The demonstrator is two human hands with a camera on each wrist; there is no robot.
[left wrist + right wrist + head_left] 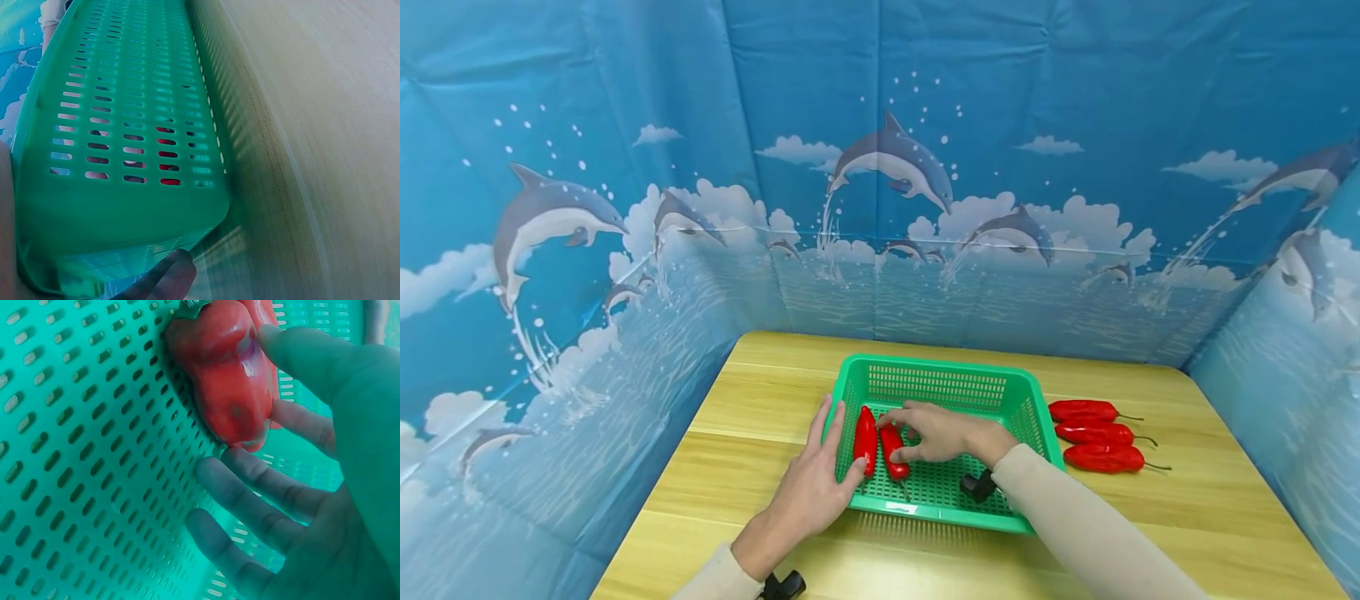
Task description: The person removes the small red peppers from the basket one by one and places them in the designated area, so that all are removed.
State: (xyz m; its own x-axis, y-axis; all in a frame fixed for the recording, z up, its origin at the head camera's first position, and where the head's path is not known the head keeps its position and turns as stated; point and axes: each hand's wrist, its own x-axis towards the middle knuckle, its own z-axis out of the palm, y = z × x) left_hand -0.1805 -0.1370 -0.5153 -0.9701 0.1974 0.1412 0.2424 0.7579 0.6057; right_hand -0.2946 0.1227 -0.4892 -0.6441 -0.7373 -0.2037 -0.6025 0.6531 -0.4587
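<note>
A green plastic basket [936, 512] holds two red peppers side by side at its left end, the left one [865, 442] close to the basket's wall. My left hand [812, 492] grips that end, thumb over the rim and fingers along the outside; the left wrist view shows its fingertips [178, 265] by the basket's corner. Inside the basket, my right hand [936, 432] is over the other pepper [892, 450]. The right wrist view shows this pepper [231, 381] on the basket's floor, thumb and index finger touching its side, the other fingers spread.
Three more red peppers [1093, 432] lie in a column on the wooden table [1210, 500], just right of the basket, stems pointing right. A blue curtain [1000, 83] printed with dolphins stands behind the table and along both sides.
</note>
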